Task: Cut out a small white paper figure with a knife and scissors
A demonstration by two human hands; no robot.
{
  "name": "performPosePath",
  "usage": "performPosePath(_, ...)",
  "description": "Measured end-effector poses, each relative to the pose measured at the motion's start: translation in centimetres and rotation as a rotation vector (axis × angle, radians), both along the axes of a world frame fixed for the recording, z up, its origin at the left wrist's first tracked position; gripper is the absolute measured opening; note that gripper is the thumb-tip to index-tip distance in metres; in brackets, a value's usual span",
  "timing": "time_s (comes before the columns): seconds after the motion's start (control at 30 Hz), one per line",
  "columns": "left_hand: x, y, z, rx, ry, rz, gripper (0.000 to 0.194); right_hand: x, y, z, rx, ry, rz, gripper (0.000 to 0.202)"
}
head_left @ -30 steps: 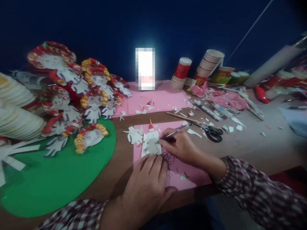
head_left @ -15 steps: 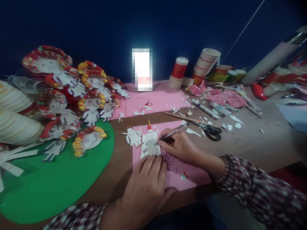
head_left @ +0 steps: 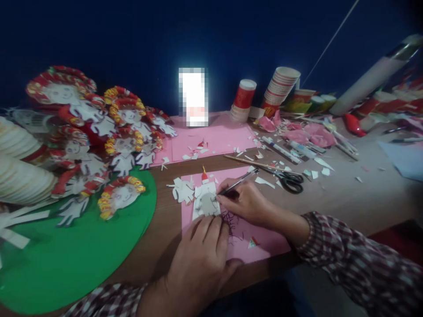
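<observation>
A white paper piece (head_left: 207, 201) with a dark drawn outline lies on a pink sheet (head_left: 264, 244). My left hand (head_left: 203, 253) rests flat over its lower edge, fingers side by side and stretched forward, pressing it down. Pinched in my right hand (head_left: 249, 200) is a pen (head_left: 239, 182), its tip at the right edge of the paper piece. A white cut-out figure (head_left: 183, 190) lies just left of that piece. Above it is a small red and yellow scrap (head_left: 205, 177). Dark scribbles show on the pink sheet between my hands.
Black-handled scissors (head_left: 291, 181), a thin stick (head_left: 261, 163) and markers (head_left: 280, 150) lie at the right among scraps. Paper cups (head_left: 282, 86) stand behind. Paper dolls (head_left: 124, 154) and a green sheet (head_left: 99, 259) fill the left. A bright blurred-out rectangle (head_left: 194, 97) stands at the back.
The view has shifted slightly, so most things appear a little further left. My left hand still lies on the paper, and the pen remains in my right hand at its right edge.
</observation>
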State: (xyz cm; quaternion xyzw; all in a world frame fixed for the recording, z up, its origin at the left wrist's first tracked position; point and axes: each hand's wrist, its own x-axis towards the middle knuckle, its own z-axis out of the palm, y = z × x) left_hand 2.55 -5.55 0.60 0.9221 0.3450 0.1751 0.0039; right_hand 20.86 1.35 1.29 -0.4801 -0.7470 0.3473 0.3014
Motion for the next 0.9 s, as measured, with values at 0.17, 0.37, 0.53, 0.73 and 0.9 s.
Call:
performPosePath(0.17, 0.03, 0.00, 0.12, -0.001, 0.005, 0.003, 0.057, 0.03, -0.02, -0.02, -0.001, -0.006, 0.004, 0.009)
performPosePath(0.37, -0.03, 0.05, 0.12, 0.006, 0.002, -0.002, 0.057, 0.07, -0.04, 0.08, -0.025, -0.005, 0.010, 0.010)
performPosePath(0.53, 0.07, -0.01, 0.08, 0.021, -0.003, 0.004, 0.057, 0.05, -0.05, 0.23, -0.027, -0.008, 0.014, 0.011)
performPosePath(0.73, -0.03, -0.01, 0.10, 0.001, 0.001, 0.007, 0.058, 0.12, -0.07, 0.15, -0.035, -0.010, 0.020, 0.011)
performPosePath(0.9, -0.08, 0.01, 0.12, 0.008, 0.001, 0.007, 0.056, 0.19, -0.04, 0.14, -0.031, -0.015, 0.035, 0.011)
